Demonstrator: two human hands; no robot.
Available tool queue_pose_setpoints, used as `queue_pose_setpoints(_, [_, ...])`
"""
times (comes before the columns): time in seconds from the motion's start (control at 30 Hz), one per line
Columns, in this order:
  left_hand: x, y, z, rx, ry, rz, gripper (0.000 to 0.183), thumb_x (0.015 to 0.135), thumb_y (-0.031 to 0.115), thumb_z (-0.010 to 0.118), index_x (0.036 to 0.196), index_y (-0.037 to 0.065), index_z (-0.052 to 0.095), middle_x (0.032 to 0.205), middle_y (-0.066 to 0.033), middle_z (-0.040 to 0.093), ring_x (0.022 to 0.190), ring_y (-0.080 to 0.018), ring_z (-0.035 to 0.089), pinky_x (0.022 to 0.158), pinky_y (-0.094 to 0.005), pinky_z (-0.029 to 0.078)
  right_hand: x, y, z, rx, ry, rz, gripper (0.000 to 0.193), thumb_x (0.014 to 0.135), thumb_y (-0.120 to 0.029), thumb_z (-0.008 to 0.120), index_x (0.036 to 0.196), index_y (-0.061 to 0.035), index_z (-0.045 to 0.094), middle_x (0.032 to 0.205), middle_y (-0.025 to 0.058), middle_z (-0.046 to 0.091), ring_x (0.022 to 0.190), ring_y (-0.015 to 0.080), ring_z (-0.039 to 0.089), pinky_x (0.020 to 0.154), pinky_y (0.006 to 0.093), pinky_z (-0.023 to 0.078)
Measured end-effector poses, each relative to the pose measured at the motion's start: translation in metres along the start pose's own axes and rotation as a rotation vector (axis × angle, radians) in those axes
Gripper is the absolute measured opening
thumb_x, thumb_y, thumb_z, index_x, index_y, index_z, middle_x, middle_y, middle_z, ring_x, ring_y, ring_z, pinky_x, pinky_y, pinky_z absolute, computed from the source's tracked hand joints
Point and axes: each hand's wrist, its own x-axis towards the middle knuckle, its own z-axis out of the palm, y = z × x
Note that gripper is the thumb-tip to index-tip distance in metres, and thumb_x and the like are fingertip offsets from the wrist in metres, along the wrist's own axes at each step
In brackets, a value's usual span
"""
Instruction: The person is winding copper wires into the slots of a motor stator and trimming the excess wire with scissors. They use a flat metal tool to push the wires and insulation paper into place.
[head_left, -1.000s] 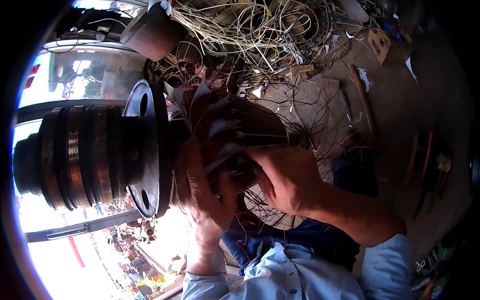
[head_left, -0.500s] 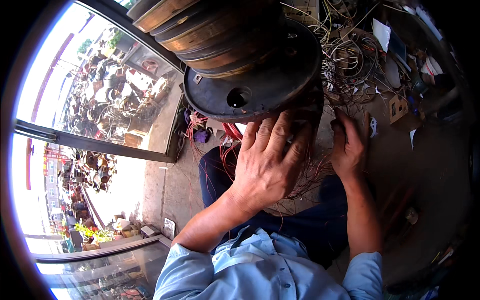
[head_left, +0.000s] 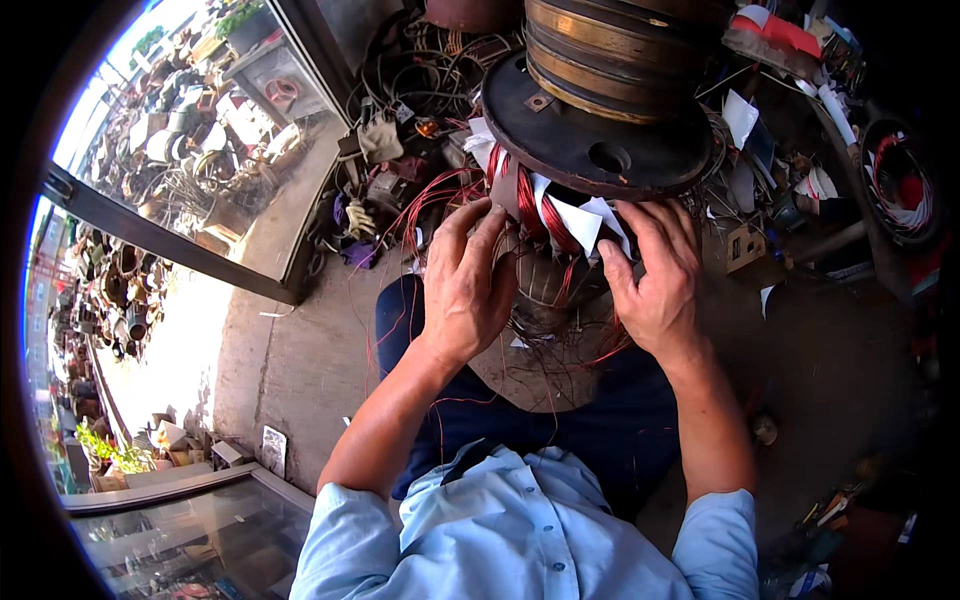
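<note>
In front of me stands a large motor part: brass-coloured rings stacked over a round black plate with a hole near its front edge. Under the plate, bundles of red winding wire show between white paper pieces. My left hand, fingers stretched out, is at the left side of the bundles, its fingertips by a grey-brown strip. On the other side, my right hand has its fingers spread just below the plate's rim, thumb beside the white paper. Neither hand shows anything gripped in it.
Loose red wires trail left of the motor part and down over my knees. A glass door stands at the left, with piled scrap beyond it. Cables and gloves lie behind; a small cardboard box sits to the right.
My left hand has drawn back from under the plate to the left of the wires. My right hand has come up to the winding and opened. The view has shifted, showing more of the winding.
</note>
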Motion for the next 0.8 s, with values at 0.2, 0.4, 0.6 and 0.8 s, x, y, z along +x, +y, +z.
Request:
queue_pose_setpoints(0.2, [-0.018, -0.007, 0.011, -0.151, -0.094, -0.046, 0.059, 0.088, 0.0, 0.07, 0.145, 0.002, 0.056, 0.147, -0.025, 0.052, 0.135, -0.0449, 0.054, 0.113, -0.049, 0.046, 0.014, -0.015, 0.022, -0.185, -0.065, -0.044, 0.05, 0.085, -0.019, 0.083, 0.131, -0.0065, 0.067, 0.128, 0.0127, 0.068, 0.125, 0.0373, 0.058, 0.107, 0.0518, 0.041])
queue_pose_setpoints(0.4, [-0.01, -0.003, 0.016, -0.273, 0.013, -0.251, 0.074, 0.09, 0.008, 0.072, 0.156, -0.002, 0.042, 0.158, -0.0246, 0.042, 0.145, -0.0426, 0.044, 0.121, -0.0502, 0.037, 0.008, -0.008, 0.027, -0.224, -0.051, -0.06, 0.049, 0.084, -0.022, 0.082, 0.129, -0.0075, 0.07, 0.129, 0.0119, 0.068, 0.124, 0.0382, 0.058, 0.106, 0.0544, 0.039])
queue_pose_setpoints(0.6, [-0.005, 0.017, 0.031, -0.316, 0.089, -0.122, 0.058, 0.081, 0.012, 0.077, 0.138, 0.01, 0.067, 0.153, -0.0246, 0.047, 0.138, -0.047, 0.047, 0.115, -0.0547, 0.039, 0.02, -0.026, 0.035, -0.339, -0.081, -0.025, 0.041, 0.082, -0.026, 0.083, 0.117, -0.0048, 0.074, 0.12, 0.0148, 0.069, 0.115, 0.039, 0.061, 0.103, 0.0526, 0.042])
queue_pose_setpoints(0.8, [0.018, -0.023, -0.001, -0.259, 0.049, 0.017, 0.046, 0.084, 0.006, 0.074, 0.129, 0.003, 0.067, 0.136, -0.0173, 0.063, 0.126, -0.0382, 0.059, 0.104, -0.0484, 0.045, 0.033, -0.036, 0.043, -0.336, -0.123, 0.007, 0.032, 0.085, -0.019, 0.08, 0.113, -0.0037, 0.072, 0.112, 0.0147, 0.073, 0.108, 0.0377, 0.066, 0.099, 0.0486, 0.047])
